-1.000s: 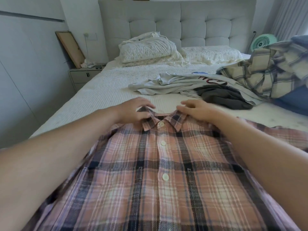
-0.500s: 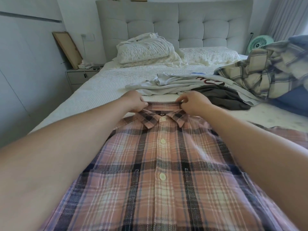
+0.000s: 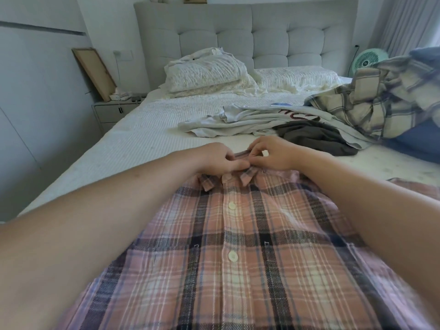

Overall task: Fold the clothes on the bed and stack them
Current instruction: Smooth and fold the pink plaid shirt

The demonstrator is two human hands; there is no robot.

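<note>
The shirt is laid lengthwise, collar far; it is pinched by both hands' fingers.

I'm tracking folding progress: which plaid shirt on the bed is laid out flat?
The pink plaid shirt, spread flat and buttoned under both hands at its collar. The beige plaid shirt lies crumpled at far right.
</note>
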